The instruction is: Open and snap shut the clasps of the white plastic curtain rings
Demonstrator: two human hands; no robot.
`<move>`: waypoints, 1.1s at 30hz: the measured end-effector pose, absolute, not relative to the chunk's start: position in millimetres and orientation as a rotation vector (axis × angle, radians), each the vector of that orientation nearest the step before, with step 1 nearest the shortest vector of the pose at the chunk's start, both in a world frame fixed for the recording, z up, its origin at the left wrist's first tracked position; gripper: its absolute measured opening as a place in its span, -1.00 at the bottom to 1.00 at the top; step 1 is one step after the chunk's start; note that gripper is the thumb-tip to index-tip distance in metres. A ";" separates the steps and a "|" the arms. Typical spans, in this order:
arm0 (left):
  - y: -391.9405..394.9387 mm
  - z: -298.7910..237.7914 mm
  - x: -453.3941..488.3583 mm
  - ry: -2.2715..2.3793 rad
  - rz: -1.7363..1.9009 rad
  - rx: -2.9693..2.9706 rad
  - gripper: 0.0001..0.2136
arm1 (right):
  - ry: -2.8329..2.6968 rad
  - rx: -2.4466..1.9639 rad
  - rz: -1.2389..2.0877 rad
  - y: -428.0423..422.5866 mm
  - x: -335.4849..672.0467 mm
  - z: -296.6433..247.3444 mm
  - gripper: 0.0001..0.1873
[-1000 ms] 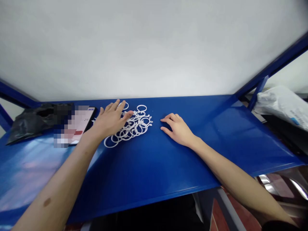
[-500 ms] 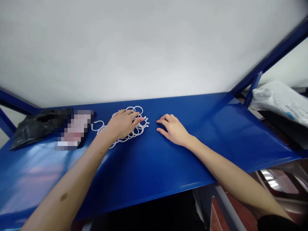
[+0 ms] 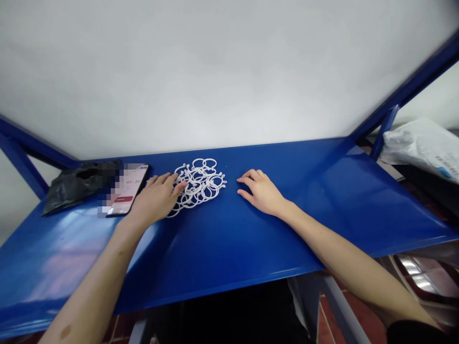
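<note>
As it slid left, left hand [image 3: 155,200] spread, maybe touching rings [image 3: 201,183], right hand [image 3: 263,195] flat.

The heap of rings [image 3: 201,184] at centre frame is plain white. The shelf [image 3: 251,248] is a glossy deep blue, with pale reflections toward the lower left. The frame bar [image 3: 405,93] at upper right is the same blue. The wall [image 3: 215,71] across the top is off-white. At left are a black bag [image 3: 68,187] and a black-edged phone [image 3: 129,191] with a pale pink screen and a red patch. At far right, a white bag [image 3: 419,145] bears small blue print.
</note>
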State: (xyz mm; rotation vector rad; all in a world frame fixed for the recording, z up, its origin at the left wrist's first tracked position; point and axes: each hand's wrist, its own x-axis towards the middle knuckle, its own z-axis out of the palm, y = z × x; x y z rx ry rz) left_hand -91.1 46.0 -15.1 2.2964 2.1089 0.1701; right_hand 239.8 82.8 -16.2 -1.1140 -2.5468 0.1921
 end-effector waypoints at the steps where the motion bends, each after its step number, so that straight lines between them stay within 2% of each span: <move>1: 46.1 -14.1 -87.0 2.099 0.174 2.284 -0.36 | -2.545 -1.111 0.194 82.9 239.9 -16.4 -0.65; 7: 48.5 -1.0 -63.4 2.149 0.276 2.204 -0.34 | -2.548 -1.116 0.189 82.2 240.0 -16.7 -0.65; 10: 47.7 -2.0 -60.2 2.147 0.571 2.299 -0.47 | -2.556 -1.112 0.196 81.5 240.1 -15.9 -0.64; 14: 41.7 -3.9 -57.2 1.907 0.886 2.495 -0.67 | -2.552 -1.116 0.195 80.9 240.4 -15.1 -0.64; 23: 26.7 -8.8 -30.2 1.606 0.745 2.800 -0.85 | -2.580 -1.124 0.179 77.5 239.9 -12.2 -0.63; 27: 26.4 -8.2 -28.2 1.520 0.789 2.886 -0.88 | -2.582 -1.117 0.193 76.9 239.5 -11.4 -0.63; 30: 23.0 -4.5 -26.7 1.471 0.906 2.963 -0.91 | -2.504 -1.076 0.316 72.3 234.4 -10.3 -0.70; 33: 17.2 -1.3 -19.5 1.381 0.993 3.044 -0.91 | -2.301 -0.999 0.614 61.1 225.7 -6.8 -0.72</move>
